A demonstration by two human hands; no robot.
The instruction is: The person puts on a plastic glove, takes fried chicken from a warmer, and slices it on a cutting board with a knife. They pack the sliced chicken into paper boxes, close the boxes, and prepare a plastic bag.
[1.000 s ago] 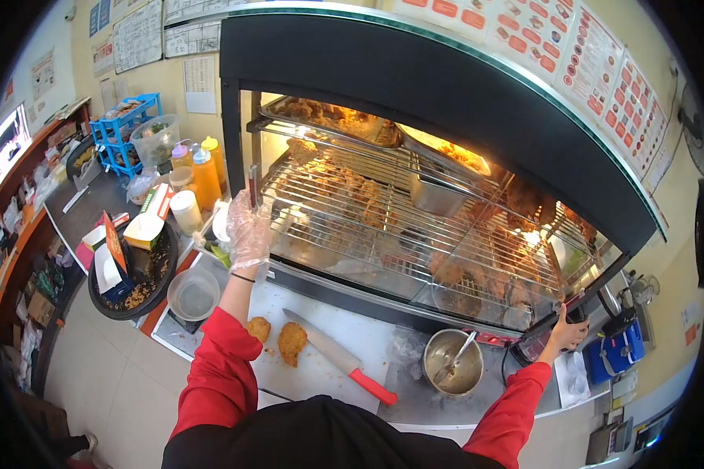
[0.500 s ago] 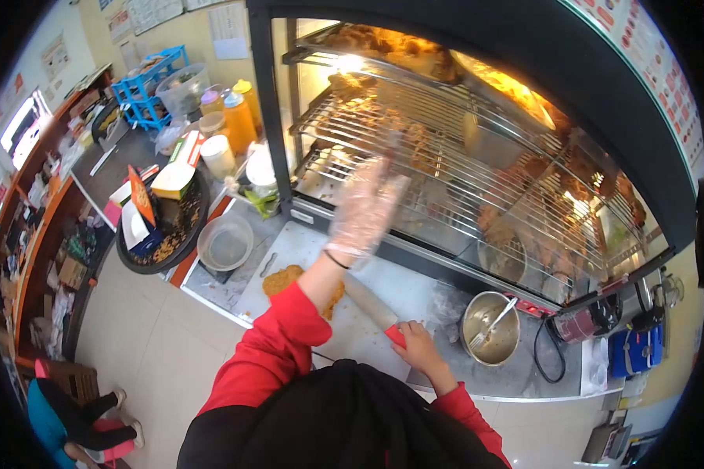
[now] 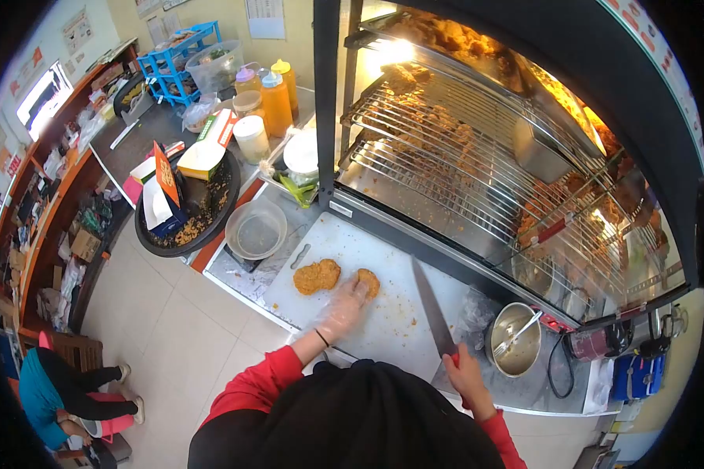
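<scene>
Two breaded, golden-brown fried chicken pieces lie side by side on the white cutting board (image 3: 383,336). My left hand (image 3: 343,311), in a clear plastic glove, has its fingers closed on the near edge of the right-hand chicken piece (image 3: 366,283). Just left of it, the other chicken piece (image 3: 317,277) is untouched. A large knife (image 3: 435,311) with a red handle is in the grip of my right hand (image 3: 468,377). Its long blade points away from me over the right part of the board, apart from the chicken. Crumbs are scattered on the board.
Beyond the board stands a glass warming cabinet (image 3: 446,227) with fried food on racks. A metal bowl (image 3: 515,340) with a fork sits at right. A plastic tub (image 3: 256,229), a round black tray (image 3: 186,238) and sauce bottles (image 3: 275,103) are at left. Another person (image 3: 51,391) is lower left.
My left hand has come down from in front of the cabinet to the chicken on the board. The knife has swung right, its blade now pointing farther forward. The view has shifted.
</scene>
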